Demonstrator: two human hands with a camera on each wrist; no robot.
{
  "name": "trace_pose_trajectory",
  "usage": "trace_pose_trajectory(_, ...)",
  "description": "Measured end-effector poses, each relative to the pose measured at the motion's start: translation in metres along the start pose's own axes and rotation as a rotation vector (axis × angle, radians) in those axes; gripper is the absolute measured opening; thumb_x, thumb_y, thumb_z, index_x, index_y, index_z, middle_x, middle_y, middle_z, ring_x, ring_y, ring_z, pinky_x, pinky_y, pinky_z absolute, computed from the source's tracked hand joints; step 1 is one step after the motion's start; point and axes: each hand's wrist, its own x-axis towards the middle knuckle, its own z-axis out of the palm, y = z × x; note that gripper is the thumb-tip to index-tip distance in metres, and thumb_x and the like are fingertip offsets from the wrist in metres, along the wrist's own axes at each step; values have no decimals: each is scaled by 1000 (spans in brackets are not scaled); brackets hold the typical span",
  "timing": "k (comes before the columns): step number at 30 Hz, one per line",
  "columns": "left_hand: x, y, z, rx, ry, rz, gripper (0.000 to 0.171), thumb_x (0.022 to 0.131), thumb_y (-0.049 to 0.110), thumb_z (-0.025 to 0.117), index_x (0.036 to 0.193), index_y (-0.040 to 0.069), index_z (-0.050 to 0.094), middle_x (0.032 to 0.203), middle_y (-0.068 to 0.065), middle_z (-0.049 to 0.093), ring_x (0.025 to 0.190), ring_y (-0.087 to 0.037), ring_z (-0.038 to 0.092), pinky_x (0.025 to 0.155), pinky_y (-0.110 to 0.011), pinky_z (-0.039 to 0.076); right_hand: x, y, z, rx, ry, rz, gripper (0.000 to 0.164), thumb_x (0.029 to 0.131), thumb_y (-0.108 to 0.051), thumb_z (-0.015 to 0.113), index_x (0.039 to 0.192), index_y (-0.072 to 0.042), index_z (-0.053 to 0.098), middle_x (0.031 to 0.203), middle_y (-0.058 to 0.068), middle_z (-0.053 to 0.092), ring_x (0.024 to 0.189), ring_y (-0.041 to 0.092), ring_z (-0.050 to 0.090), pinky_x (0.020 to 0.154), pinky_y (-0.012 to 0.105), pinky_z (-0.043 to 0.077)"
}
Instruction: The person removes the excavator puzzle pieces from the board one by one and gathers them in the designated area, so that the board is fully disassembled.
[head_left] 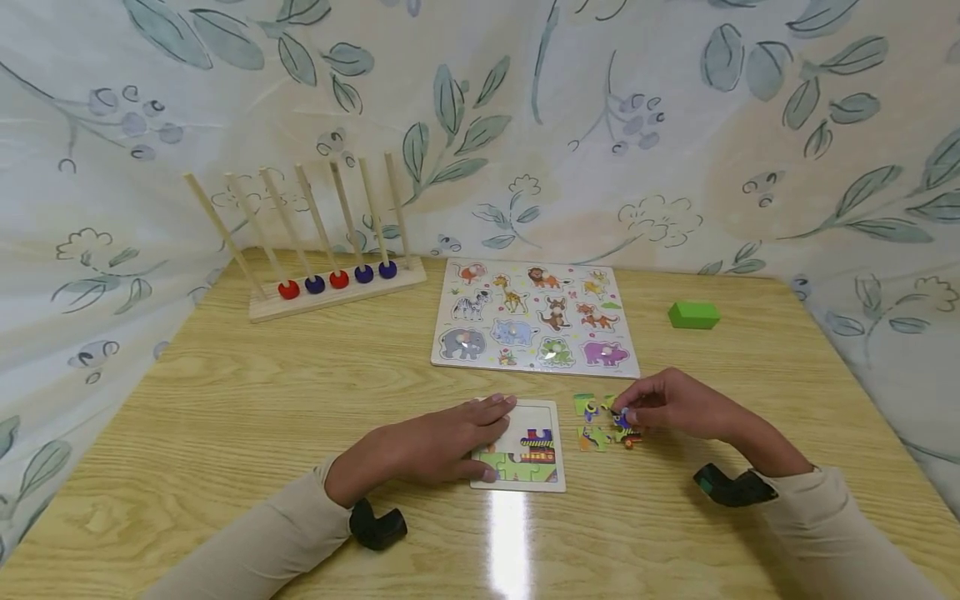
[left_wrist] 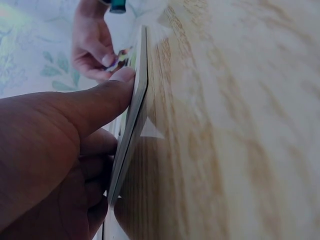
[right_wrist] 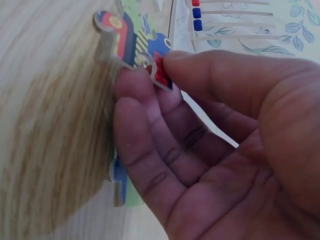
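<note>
The left hand point(head_left: 442, 443), fingers relaxed and outstretched, rests over the tray point(head_left: 531, 415) beneath it, seemingly steadying it. The right hand point(head_left: 678, 406) pinches a piece point(right_wrist: 161, 74) between thumb and fingers; loose pieces point(head_left: 595, 438) lie beside that hand, apparently for easy reach.

The left hand point(head_left: 459, 440) rests palm down; the right hand point(head_left: 673, 403) (its wrist point(head_left: 750, 437) bent) pinches.

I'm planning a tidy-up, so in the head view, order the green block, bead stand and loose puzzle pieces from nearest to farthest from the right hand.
1. Loose puzzle pieces: beside the right hand, on its left.
2. Green block: beyond it, slightly right.
3. Bead stand: far left, toward the back.
</note>
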Motion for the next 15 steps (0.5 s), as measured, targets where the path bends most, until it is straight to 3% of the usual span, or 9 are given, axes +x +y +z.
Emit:
trace_pose_trajectory(6,1,-1,0,-14,1,7,72,99,38,56,153,2,26,162,-7,9,147,-20,4,116,-34,15,0,2,1,-2,-28,26,19,94,-1,61,110,7,68,99,10,69,76,13,62,69,27,55)
trace_pose_trajectory(15,1,-1,1,-22,-6,-1,72,98,38,56,153,3,26,162,-6,8,147,-19,3,116,-33,15,1,-4,4,-92,-11,40,18,93,-5,64,109,0,71,105,6,68,82,10,55,68,23,48)
